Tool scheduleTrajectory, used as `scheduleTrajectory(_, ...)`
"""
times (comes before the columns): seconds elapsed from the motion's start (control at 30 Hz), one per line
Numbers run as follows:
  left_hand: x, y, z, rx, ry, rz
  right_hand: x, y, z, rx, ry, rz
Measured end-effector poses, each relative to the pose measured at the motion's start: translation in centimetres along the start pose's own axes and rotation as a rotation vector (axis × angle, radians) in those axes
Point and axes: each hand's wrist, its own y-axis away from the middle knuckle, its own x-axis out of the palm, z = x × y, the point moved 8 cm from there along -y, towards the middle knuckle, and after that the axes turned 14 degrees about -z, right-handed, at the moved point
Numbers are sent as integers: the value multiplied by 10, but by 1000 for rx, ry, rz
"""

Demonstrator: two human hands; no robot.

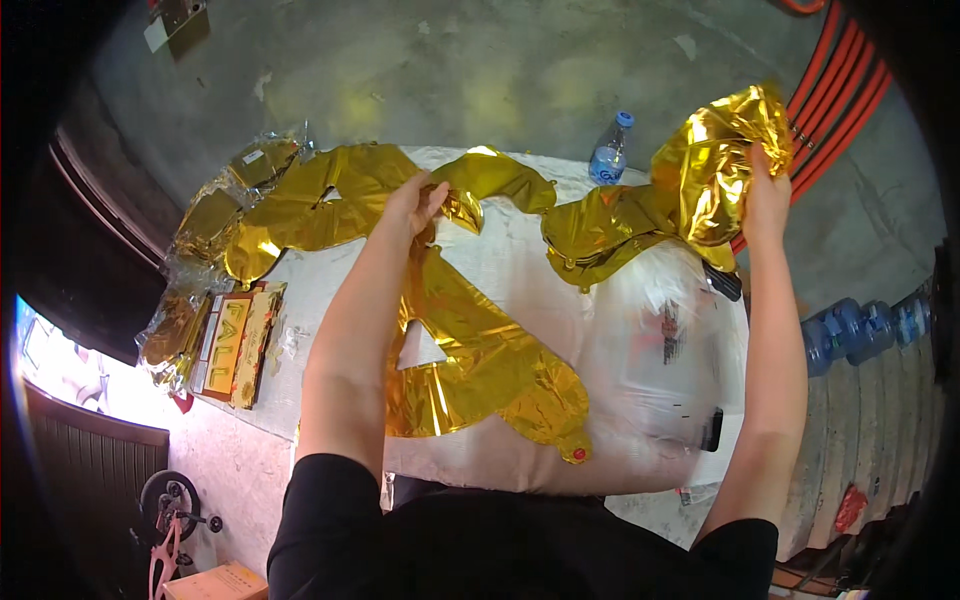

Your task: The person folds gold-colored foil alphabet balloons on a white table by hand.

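Observation:
Flat gold foil letter balloons lie across a white-covered table (320, 300). My right hand (767, 205) is closed on a crumpled gold foil balloon (715, 165), lifted at the far right, with its lower part trailing onto the table. My left hand (412, 208) pinches gold foil at the middle, where several pieces meet. Below that hand hangs an A-shaped foil balloon (470, 390) with a triangular hole; a small red spot shows at its lower tip. Another gold foil balloon (345, 190) stretches out to the left of my left hand.
Clear plastic packs (210, 220) of folded gold foil and a printed card pack (225, 345) line the left edge. A blue-capped bottle (610, 155) stands at the back. Orange-red hoses (840, 75) and large blue water jugs (865, 330) are at right, a pink bicycle (170, 535) lower left.

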Motion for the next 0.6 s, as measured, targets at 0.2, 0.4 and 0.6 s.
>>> scheduleTrajectory(0.2, -37, 39, -48, 334, -785, -147, 10, 69, 27, -113, 97, 313)
scheduleTrajectory(0.4, -66, 155, -58, 582, -1359, 5, -7, 122, 40, -268, 127, 511)
scheduleTrajectory(0.6, -99, 243, -15, 1044, -1674, 283, 1, 160, 37, -306, 15, 731)
